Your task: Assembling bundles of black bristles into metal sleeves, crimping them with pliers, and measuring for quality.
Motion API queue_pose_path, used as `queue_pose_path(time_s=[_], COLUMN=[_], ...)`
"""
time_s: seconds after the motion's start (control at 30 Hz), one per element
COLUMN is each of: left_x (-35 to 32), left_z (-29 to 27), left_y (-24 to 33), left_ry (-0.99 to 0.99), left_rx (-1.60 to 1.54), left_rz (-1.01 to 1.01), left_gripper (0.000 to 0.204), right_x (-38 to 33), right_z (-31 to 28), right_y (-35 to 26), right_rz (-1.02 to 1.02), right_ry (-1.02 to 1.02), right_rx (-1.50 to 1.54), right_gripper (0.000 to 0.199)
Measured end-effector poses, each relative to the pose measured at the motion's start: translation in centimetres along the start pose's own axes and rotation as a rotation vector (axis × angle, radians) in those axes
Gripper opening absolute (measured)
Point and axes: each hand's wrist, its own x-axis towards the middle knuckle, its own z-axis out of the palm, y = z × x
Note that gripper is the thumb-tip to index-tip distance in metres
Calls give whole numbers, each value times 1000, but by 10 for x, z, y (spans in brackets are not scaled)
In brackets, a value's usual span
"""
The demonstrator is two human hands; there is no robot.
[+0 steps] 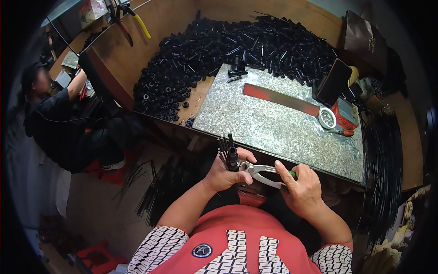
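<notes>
My left hand (221, 176) is closed around a black tubular part (233, 158) and several thin black rods (223, 147) that stick up beside it. My right hand (303, 188) grips a pair of metal pincers (261, 173), with a bit of green handle showing at the fingers. The pincers' jaws meet the black part at my left fingertips. Whether they bite on it is too small to tell. Both hands are just in front of the speckled stone slab (264, 132), over my lap.
A large heap of black tubular parts (219, 45) fills the table's back. On the slab lie a red-and-grey metal bar (278, 99), a white bowl (326, 118) and a screwdriver (346, 133); a phone (334, 82) stands at right. Black rods (383, 160) hang over the right edge. A co-worker (54, 109) sits left.
</notes>
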Motion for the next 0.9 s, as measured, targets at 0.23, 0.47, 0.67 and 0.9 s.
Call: queue_pose_path(time_s=[0.23,0.47,0.67,0.9], left_x=[0,0,-3,0], left_z=[1,3,10,6], left_y=[-2,-3,-4,0], left_ry=[20,42,109,34], left_rx=[-66,68,179,207], left_rz=[-3,39,81,20], left_gripper=[60,54,44,44], right_x=[1,1,-1,-7], right_z=[-2,-3,-12,-8], right_y=[0,-1,-6,-9], right_rz=[15,-4,58,80], right_ry=[2,25,-120,-116], right_rx=[-13,-78,45,32], right_gripper=[73,73,73,74])
